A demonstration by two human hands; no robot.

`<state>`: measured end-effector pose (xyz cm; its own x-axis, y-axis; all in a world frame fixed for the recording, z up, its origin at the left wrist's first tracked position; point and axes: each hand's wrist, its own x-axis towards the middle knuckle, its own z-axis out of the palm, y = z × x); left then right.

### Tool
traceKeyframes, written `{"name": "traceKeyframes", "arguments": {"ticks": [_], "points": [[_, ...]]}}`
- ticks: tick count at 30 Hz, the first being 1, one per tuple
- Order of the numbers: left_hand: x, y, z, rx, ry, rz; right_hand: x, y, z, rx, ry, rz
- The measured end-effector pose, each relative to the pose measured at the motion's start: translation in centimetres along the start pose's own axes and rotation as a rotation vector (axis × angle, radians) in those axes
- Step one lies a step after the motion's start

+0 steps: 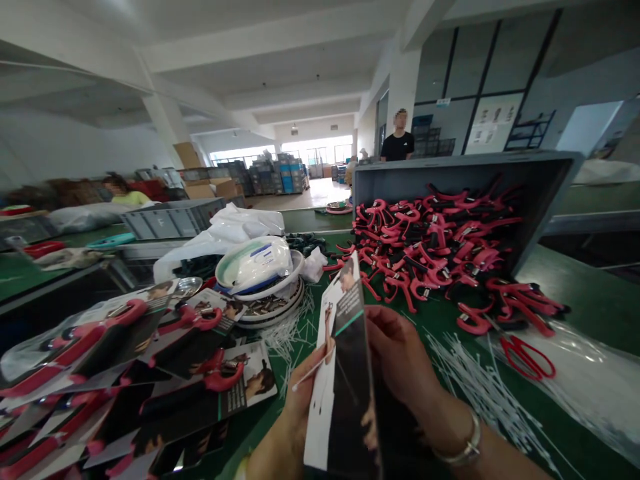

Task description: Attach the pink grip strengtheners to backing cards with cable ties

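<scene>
A printed backing card (pixel 345 373), dark with a green stripe and pictures of a person, stands on edge in front of me. My left hand (pixel 300 400) grips its left side, closed on it. A thin white cable tie (pixel 306 379) sticks out beside the left thumb. On the card's right side, my right hand (pixel 403 360) has its fingers bent together in a pinch against the far face; the card hides what they hold. To the left lie several carded pink-and-black hand grips (pixel 220 373), piled on each other.
A grey crate (pixel 543 213) tipped toward me spills loose pink hand grips (pixel 425 247). Right lie white cable ties (pixel 480 380), red-handled scissors (pixel 527 357) and clear plastic bags (pixel 595 380). Stacked bowls (pixel 265 293) stand left of centre. A person (pixel 398 143) is beyond the crate.
</scene>
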<state>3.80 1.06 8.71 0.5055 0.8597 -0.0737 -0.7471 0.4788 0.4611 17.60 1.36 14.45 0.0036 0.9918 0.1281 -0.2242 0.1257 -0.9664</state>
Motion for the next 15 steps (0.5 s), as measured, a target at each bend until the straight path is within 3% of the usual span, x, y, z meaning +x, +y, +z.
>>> {"name": "traceKeyframes", "arguments": {"ticks": [3, 6, 9, 15], "points": [[-0.5, 0.1, -0.4, -0.206, 0.026, 0.059, -0.2, -0.6, 0.9, -0.479, -0.118, -0.263], [-1.3, 0.2, -0.6, -0.226, 0.103, 0.113, -0.7, -1.5, 1.4, -0.921, -0.288, -0.47], [-1.6, 0.2, -0.6, -0.19, 0.163, 0.15, -1.0, -2.4, 1.9, -1.095, -0.364, -0.482], [-1.3, 0.2, -0.7, -0.168, 0.202, 0.164, -1.0, -3.3, 2.8, -1.253, -0.442, -0.345]]}}
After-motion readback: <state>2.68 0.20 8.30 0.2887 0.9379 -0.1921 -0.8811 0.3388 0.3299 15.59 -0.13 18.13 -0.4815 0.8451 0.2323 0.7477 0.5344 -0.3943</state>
